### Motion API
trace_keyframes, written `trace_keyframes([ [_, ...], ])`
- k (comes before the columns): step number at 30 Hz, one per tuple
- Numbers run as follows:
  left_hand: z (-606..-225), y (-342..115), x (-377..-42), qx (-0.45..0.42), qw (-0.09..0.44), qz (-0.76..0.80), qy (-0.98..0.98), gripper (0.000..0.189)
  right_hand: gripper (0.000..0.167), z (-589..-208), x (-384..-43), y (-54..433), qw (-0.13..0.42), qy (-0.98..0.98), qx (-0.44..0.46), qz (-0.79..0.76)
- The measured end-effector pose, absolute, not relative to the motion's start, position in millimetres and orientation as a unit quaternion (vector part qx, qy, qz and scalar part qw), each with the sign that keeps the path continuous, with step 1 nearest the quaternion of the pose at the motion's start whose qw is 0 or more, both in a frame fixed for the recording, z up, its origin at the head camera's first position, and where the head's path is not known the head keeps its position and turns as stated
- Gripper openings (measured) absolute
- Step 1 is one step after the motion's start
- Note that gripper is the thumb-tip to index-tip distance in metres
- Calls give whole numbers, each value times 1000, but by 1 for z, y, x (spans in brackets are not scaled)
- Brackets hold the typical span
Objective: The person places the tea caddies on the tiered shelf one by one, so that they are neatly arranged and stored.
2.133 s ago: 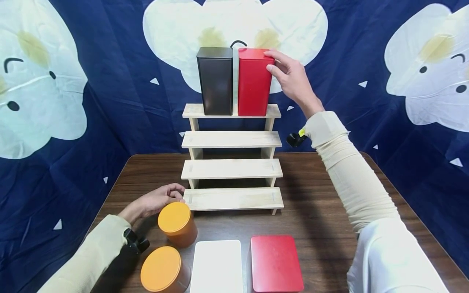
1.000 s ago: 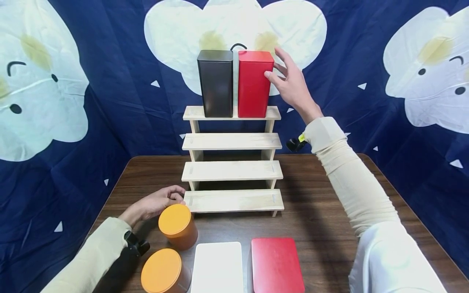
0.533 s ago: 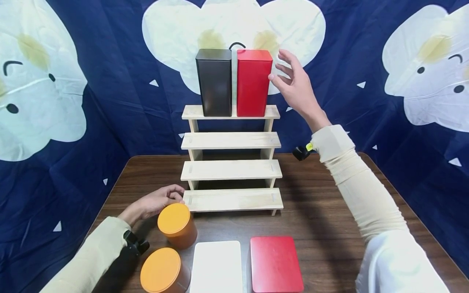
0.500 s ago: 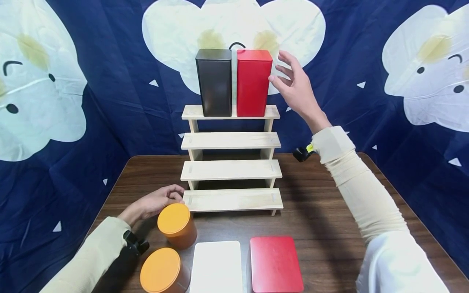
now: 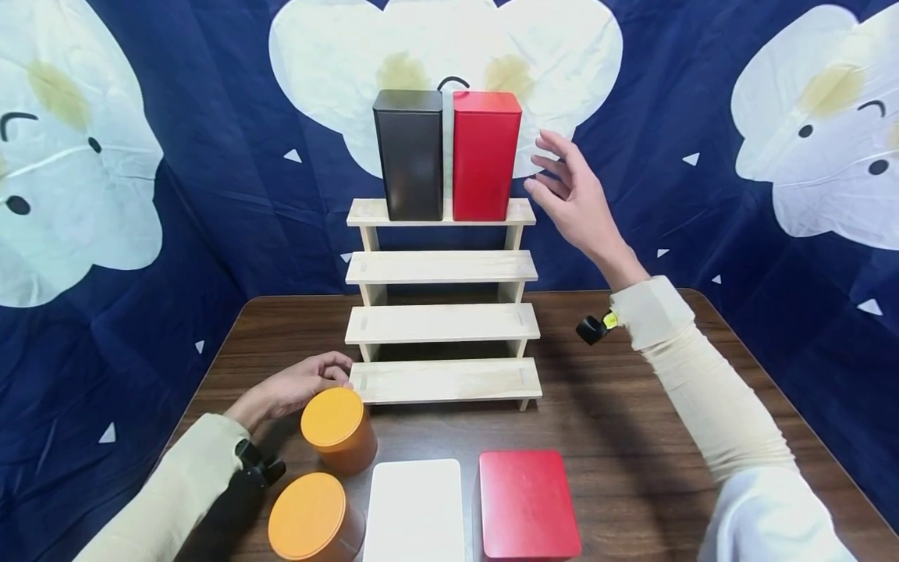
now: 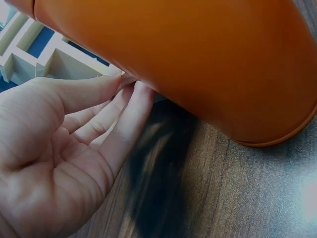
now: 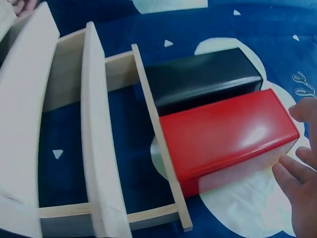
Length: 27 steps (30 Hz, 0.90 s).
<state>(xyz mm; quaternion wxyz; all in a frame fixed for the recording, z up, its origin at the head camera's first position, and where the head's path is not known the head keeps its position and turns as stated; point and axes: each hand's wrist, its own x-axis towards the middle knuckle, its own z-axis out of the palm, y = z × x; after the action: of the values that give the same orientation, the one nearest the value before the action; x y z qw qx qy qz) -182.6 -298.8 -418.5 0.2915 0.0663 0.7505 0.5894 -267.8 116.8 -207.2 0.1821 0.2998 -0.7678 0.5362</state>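
A tall red tin [image 5: 486, 156] stands upright on the top step of a wooden tiered display shelf [image 5: 442, 380], beside a tall black tin [image 5: 410, 156]. My right hand [image 5: 572, 195] is in the air to the right of the red tin, apart from it, fingers loosely bent around nothing. Down at the left end of the lowest step, my left hand [image 5: 302, 384] pinches the board's corner between thumb and fingers [image 6: 131, 116], partly hidden behind an orange round canister [image 5: 333, 421]. That canister stands right beside the hand in the left wrist view.
Another orange canister [image 5: 309, 517] stands nearer the front left. A white-lidded box [image 5: 414, 511] and a red square-lidded tin [image 5: 528, 503] sit at the front of the dark wooden table [image 5: 625, 437]. Blue cloth [image 5: 295, 234] with white clouds hangs behind and at both sides.
My right hand has let go of the red tin and moved away to the right and down. The tin stays on the top step; the left hand keeps its place.
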Motion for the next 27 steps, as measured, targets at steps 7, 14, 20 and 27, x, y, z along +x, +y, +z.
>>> trace_keyframes([
  [7, -419, -299, -183, 65, 293, 589, 750, 51, 59, -225, -251, 118, 168, -758, 327, 539],
  [14, -419, -299, -183, 59, 291, 588, 753, 49, 61, -246, -236, 123, 150, -751, 352, 539],
  [20, -422, -298, -184, 59, 293, 591, 749, 50, 60, -256, -210, 128, 140, -752, 361, 533],
  [27, -420, -299, -184, 65, 292, 585, 754, 51, 64, -272, -192, 137, 110, -759, 360, 531],
])
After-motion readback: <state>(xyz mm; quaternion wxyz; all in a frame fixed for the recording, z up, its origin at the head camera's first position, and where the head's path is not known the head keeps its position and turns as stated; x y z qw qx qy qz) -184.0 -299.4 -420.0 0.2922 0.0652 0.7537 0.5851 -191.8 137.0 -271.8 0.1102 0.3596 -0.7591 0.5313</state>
